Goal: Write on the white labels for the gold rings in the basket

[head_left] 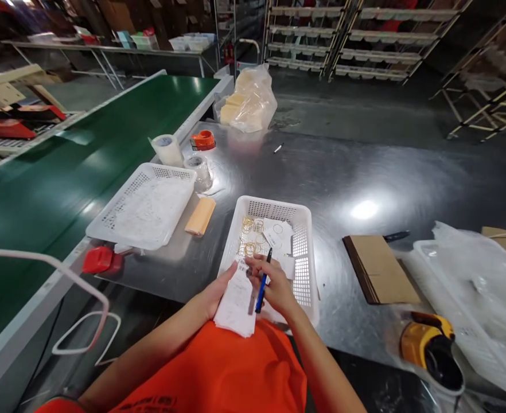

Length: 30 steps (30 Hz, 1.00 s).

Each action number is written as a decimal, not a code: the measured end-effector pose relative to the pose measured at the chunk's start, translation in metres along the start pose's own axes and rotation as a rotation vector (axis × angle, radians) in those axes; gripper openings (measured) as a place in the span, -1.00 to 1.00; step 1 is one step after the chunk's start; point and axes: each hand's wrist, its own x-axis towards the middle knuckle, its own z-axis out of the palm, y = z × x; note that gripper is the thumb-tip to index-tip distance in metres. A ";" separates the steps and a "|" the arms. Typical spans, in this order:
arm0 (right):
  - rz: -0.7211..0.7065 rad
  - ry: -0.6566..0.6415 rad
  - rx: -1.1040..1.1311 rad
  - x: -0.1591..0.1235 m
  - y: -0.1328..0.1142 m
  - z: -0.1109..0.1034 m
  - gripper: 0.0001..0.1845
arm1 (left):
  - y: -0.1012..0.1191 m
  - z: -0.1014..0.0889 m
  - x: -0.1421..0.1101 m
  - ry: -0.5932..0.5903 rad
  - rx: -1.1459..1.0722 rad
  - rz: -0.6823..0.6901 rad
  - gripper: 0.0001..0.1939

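My left hand [220,291] is closed on a stack of white paper slips [236,304], which carry fine print. A blue pen [262,287] with a black tip is held in my right hand [277,285], whose fingers also reach to the top edge of the slips. Just beyond my hands is a white perforated plastic basket [308,229]. In it lie several thin gold-coloured rings [250,248], some white cards and a small printed label [272,237].
A second white basket [167,232], tape rolls [167,150], an orange tape dispenser [203,140] and a tan packet [200,216] are at left. A green conveyor [119,126] runs alongside. Cardboard pieces [382,268], a yellow-black tape dispenser [429,344] and plastic-covered stuff [477,298] lie right.
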 end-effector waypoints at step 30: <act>0.506 0.415 -0.238 -0.018 0.039 -0.019 -0.68 | 0.014 -0.012 -0.013 0.070 0.103 0.085 -0.69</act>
